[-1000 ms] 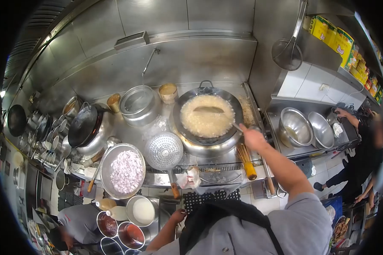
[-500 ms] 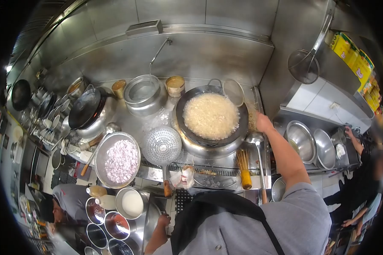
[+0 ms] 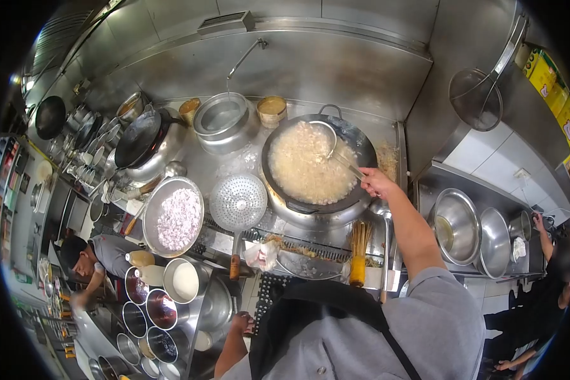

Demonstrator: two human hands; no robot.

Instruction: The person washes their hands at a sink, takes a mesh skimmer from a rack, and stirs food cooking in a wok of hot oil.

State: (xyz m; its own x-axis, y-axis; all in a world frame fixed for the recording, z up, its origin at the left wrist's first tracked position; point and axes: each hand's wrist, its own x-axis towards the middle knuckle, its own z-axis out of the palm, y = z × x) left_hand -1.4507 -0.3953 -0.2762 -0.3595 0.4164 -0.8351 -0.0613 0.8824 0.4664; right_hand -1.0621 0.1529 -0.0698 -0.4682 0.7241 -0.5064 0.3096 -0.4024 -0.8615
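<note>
My right hand point(image 3: 379, 183) is closed around the handle of a round skimmer point(image 3: 345, 158). The skimmer's hoop dips into the pale, bubbling pieces of food point(image 3: 307, 164) in a dark wok point(image 3: 366, 147). Low in view, beside the counter with pots, my left hand point(image 3: 242, 323) has its fingers curled in; whatever they may hold is hidden. Left of the wok lies a perforated ladle point(image 3: 238, 201) with a wooden handle. Beside it a metal bowl point(image 3: 147, 218) holds white-coated pieces point(image 3: 178, 218).
A bamboo brush point(image 3: 358, 253) and a long-handled ladle point(image 3: 386, 253) lie near the right front edge. Behind the wok's left stand a water pot point(image 3: 225, 142) and a tin point(image 3: 272, 111). Sauce pots point(image 3: 163, 310) fill the lower left. Co-workers point(image 3: 101, 253) are at both sides.
My right hand has moved left toward the wok, and the skimmer has gone from the wok's right rim into the food. The whole view has shifted slightly.
</note>
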